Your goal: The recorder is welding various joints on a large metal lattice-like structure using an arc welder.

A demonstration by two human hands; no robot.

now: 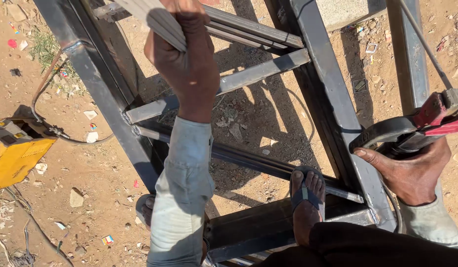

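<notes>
The left hand (187, 59) is reaching up toward the top edge of the view and closing its grip fully around a bundle of pale metal strips (159, 22), the fingers wrapping over them so the strips are running out to the upper left from inside the fist. The right hand (412, 173) is sitting at the right edge, its grip curling round the dark handle of a welding electrode holder (416, 128) with red jaws — the thumb is lying along the handle's underside, and a thin rod is slanting up from the holder toward the top right corner. Both hands are hanging over a dark steel frame (332, 99) lying on the sandy ground (80, 163); its long beams are running diagonally and lighter cross bars (248, 76) are spanning between them, just below the left wrist. A foot in a blue sandal (308, 198) is pressing on the frame's lower bar, near the bottom edge and between the two arms. A yellow machine (14, 155) is standing on the ground at the left edge, well apart from the frame, with a cable trailing from it.
</notes>
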